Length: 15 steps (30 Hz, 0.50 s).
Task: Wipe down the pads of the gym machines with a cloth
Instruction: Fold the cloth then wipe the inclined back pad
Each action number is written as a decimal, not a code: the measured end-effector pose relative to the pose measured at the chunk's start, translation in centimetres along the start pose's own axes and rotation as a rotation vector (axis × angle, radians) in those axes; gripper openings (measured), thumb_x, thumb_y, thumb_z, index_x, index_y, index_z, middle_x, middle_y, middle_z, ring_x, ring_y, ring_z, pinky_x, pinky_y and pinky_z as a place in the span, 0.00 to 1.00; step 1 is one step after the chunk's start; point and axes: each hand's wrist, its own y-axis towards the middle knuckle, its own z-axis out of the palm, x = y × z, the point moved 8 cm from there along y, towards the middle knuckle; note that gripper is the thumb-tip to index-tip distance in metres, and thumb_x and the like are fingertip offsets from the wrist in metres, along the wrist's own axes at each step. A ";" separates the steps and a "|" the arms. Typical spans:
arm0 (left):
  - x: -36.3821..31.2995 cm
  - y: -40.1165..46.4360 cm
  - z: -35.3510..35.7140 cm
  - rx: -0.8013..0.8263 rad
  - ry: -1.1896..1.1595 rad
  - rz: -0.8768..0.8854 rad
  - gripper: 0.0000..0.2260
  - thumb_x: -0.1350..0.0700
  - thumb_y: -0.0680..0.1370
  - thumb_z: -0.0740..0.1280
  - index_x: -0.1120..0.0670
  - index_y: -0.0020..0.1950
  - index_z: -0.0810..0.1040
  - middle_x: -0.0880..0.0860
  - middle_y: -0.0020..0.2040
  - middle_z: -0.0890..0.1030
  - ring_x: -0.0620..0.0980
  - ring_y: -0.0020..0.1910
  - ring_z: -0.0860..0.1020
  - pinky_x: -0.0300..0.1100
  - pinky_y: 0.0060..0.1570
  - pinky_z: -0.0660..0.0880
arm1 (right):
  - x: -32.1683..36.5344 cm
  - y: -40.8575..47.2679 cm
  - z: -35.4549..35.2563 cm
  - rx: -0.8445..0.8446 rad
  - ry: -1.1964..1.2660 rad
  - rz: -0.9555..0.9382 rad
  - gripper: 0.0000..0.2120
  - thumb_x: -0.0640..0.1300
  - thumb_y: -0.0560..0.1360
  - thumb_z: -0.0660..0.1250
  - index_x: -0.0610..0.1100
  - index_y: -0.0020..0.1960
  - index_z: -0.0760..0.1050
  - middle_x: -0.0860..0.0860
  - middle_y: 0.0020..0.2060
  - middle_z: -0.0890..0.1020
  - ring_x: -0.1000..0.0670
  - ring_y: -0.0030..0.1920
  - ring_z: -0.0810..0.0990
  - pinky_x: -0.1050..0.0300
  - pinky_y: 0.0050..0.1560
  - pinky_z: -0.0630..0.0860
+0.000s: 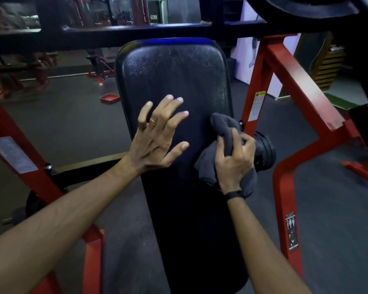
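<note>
Commercial gym. Long black padded bench pad [174, 85] under both hands, set in a red steel machine frame [302, 90] rising right of the right hand. Weight plate [263, 151] just beyond that hand. Dark rubber floor [62, 124], more red machines [19, 68] far left beyond the left hand.

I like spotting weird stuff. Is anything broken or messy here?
Nothing looks broken. The black pad has a speckled, dusty film near its top. The right hand grips a grey cloth at the pad's edge; the left hand rests spread on the pad.
</note>
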 end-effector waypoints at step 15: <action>-1.4 -0.6 0.1 0.051 -0.051 0.233 0.32 0.34 0.79 0.53 0.57 0.71 0.68 0.57 0.74 0.69 0.57 0.74 0.68 0.54 0.73 0.52 | 4.0 4.2 1.5 0.034 -0.047 -0.003 0.17 0.56 0.75 0.68 0.49 0.61 0.80 0.45 0.51 0.77 0.42 0.51 0.77 0.46 0.49 0.73</action>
